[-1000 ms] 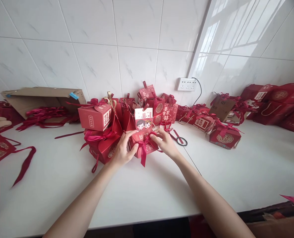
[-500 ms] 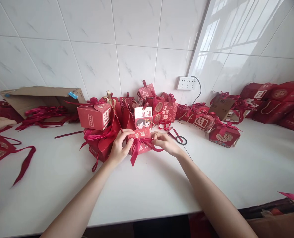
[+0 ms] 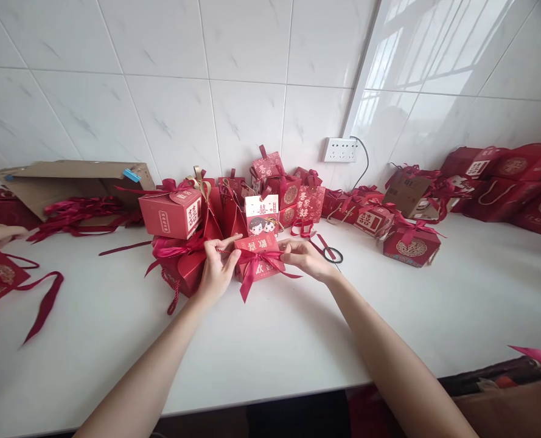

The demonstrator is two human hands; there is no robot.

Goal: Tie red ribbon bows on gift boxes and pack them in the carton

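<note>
Red box (image 3: 266, 268) lettered 歡喜, its ribbon bow (image 3: 258, 257) pinched in left hand (image 3: 217, 267) and right hand (image 3: 308, 259)

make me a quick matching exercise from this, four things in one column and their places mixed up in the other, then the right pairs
Things
1. ribbon bow
2. cardboard box
3. white socket strip
4. cartoon couple box

Places
A. against the wall tiles
B. just behind the bow's box
C. on a red box, between the left hand and right hand
D. on the table's left side, with loose ribbons at its opening

Pairs: 1-C, 2-D, 3-A, 4-B
</note>
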